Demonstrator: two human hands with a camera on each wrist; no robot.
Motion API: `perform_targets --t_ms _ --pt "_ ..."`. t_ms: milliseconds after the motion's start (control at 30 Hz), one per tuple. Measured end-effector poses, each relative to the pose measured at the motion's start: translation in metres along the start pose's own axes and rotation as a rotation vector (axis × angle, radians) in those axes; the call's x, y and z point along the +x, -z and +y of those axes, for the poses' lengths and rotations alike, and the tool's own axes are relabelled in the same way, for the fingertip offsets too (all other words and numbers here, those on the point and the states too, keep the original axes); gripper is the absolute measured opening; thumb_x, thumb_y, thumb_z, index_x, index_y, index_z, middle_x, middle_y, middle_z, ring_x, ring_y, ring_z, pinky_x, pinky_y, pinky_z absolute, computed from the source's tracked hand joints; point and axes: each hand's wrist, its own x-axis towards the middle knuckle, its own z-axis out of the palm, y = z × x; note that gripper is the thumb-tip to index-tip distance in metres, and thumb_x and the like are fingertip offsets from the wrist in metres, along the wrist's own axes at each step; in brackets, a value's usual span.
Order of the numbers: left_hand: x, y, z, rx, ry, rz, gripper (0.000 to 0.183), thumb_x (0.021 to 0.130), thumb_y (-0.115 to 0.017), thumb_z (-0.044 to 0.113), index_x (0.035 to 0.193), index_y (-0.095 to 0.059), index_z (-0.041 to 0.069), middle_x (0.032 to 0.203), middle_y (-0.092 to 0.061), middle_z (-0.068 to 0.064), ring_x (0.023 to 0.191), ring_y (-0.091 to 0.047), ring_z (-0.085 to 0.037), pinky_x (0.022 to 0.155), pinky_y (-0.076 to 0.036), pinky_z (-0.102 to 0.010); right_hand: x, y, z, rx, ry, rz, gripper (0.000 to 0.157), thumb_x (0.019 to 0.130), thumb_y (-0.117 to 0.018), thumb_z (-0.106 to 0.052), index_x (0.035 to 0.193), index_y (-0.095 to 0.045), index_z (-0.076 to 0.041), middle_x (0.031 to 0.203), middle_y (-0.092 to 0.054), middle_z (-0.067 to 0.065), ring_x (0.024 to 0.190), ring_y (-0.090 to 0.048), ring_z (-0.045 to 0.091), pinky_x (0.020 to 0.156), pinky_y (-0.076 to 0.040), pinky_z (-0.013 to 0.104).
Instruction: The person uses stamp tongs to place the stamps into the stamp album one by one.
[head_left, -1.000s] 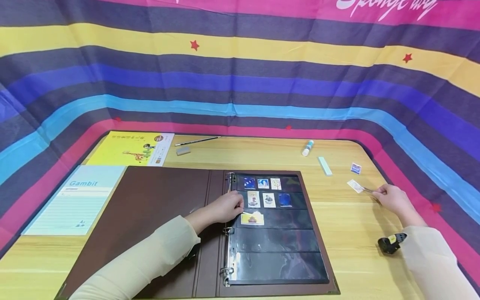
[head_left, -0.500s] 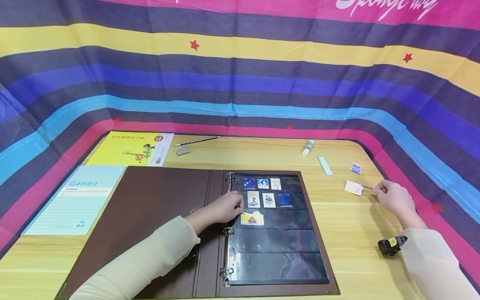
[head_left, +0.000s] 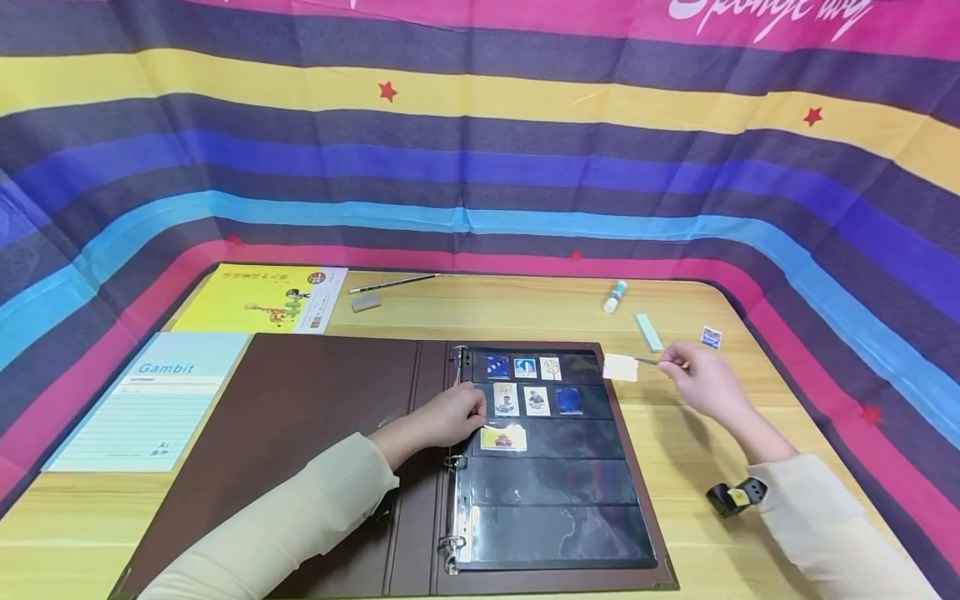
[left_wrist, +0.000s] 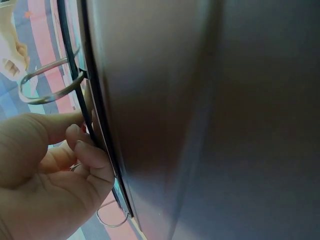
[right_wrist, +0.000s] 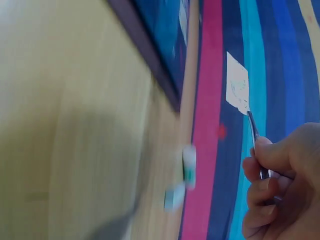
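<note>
A brown ring-binder stamp album (head_left: 330,400) lies spread on the table, its black pocket page (head_left: 558,482) on the right side. Several stamps sit in the upper rows, with a yellow stamp (head_left: 503,438) in the third. My left hand (head_left: 446,415) is at the page's inner edge by the rings; in the left wrist view its curled fingers and thumb (left_wrist: 62,122) pinch that edge. My right hand (head_left: 705,379) grips tweezers (right_wrist: 254,132). Their tips hold a pale stamp (head_left: 620,367) above the album's right border, its whitish side up; faint print shows in the right wrist view.
Right of the album lie a blue stamp (head_left: 712,337), a pale green strip (head_left: 648,332) and a glue stick (head_left: 615,297). A pencil (head_left: 393,283), a grey eraser (head_left: 366,302), a yellow book (head_left: 247,298) and a notepad (head_left: 150,400) lie left. A striped cloth (head_left: 465,158) hangs behind.
My right hand has lifted the pale stamp with the tweezers and carried it left to the album's right edge. The stamp's whitish side has turned up. My left hand stays put.
</note>
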Motion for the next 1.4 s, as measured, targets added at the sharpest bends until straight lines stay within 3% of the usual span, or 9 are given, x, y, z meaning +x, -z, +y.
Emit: perform_targets --t_ms 233,533,967,1200,1400 --pt "0.000 0.000 0.000 0.019 -0.022 0.013 0.013 0.077 -0.048 0.005 0.066 -0.046 0.012 0.068 -0.039 0.003 0.064 -0.038 -0.011 0.056 -0.034 -0.022 0.006 -0.037 -0.042 0.026 0.105 -0.065 0.009 0.077 -0.057 -0.010 0.071 -0.051 -0.013 0.064 -0.051 -0.004 0.052 -0.040 0.010 0.050 -0.033 0.027" --pt "0.000 -0.001 0.000 0.030 -0.012 0.004 0.013 0.078 -0.048 0.006 0.067 -0.045 0.013 0.069 -0.039 0.003 0.064 -0.038 -0.011 0.056 -0.034 -0.022 0.008 -0.067 -0.062 0.012 0.133 -0.124 0.012 0.075 -0.060 -0.013 0.070 -0.049 -0.015 0.055 -0.042 -0.007 0.050 -0.037 0.011 0.047 -0.030 0.026" --pt "0.001 -0.001 -0.001 0.041 -0.004 -0.001 0.014 0.080 -0.047 0.008 0.067 -0.045 0.013 0.069 -0.039 0.004 0.064 -0.037 -0.011 0.055 -0.033 -0.023 -0.007 -0.070 -0.066 0.051 0.159 -0.256 0.014 0.075 -0.059 -0.010 0.069 -0.048 -0.016 0.058 -0.043 -0.008 0.050 -0.037 0.008 0.049 -0.032 0.024" --pt "0.000 0.001 0.000 0.035 -0.009 0.010 0.014 0.080 -0.047 0.006 0.067 -0.045 0.012 0.069 -0.039 0.003 0.064 -0.037 -0.011 0.055 -0.033 -0.023 0.001 -0.070 -0.067 0.052 0.224 -0.210 0.015 0.073 -0.061 -0.009 0.069 -0.048 -0.016 0.062 -0.046 -0.009 0.055 -0.041 0.009 0.053 -0.034 0.026" --pt "0.000 -0.001 -0.001 0.030 -0.008 0.005 0.013 0.080 -0.047 0.007 0.068 -0.045 0.012 0.069 -0.039 0.003 0.064 -0.038 -0.011 0.056 -0.034 -0.023 0.010 -0.075 -0.069 0.022 0.291 -0.237 0.016 0.074 -0.060 -0.010 0.068 -0.048 -0.019 0.065 -0.047 -0.011 0.058 -0.042 0.008 0.054 -0.035 0.026"
